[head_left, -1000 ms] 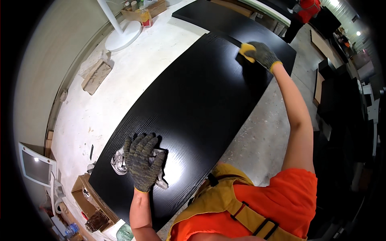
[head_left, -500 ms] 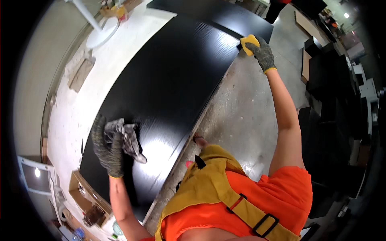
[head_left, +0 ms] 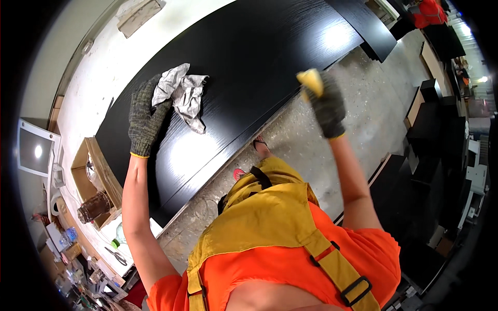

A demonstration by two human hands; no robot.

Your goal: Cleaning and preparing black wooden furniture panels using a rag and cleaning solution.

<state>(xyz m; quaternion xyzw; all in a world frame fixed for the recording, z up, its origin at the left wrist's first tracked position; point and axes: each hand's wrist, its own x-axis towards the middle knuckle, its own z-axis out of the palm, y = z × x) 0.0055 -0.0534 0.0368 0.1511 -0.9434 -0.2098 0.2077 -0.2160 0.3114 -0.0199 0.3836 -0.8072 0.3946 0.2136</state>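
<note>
My left hand [head_left: 147, 116], in a dark grey knitted glove with a yellow cuff, is over the near left part of a glossy black wood-grain panel [head_left: 244, 67]. A crumpled grey-white rag [head_left: 188, 98] is pinched between its thumb and fingers and spreads out to the right over the panel. My right hand [head_left: 328, 106], gloved alike and blurred by motion, grips a yellow sponge [head_left: 311, 82]. It is raised off the panel's right edge, with the concrete floor below it.
The panel lies on a white worktable [head_left: 83, 114]. Beside my left forearm are an open cardboard box [head_left: 104, 173] with a brown jar [head_left: 95, 207], and scissors [head_left: 116, 256]. Another black board [head_left: 371, 31] lies at the panel's far end. Black panels [head_left: 441, 129] stand on the right; a person in orange [head_left: 430, 13] is far right.
My right hand has drawn back with the sponge from the panel's far right corner to over the floor. The view has shifted, and my left hand stays with the rag.
</note>
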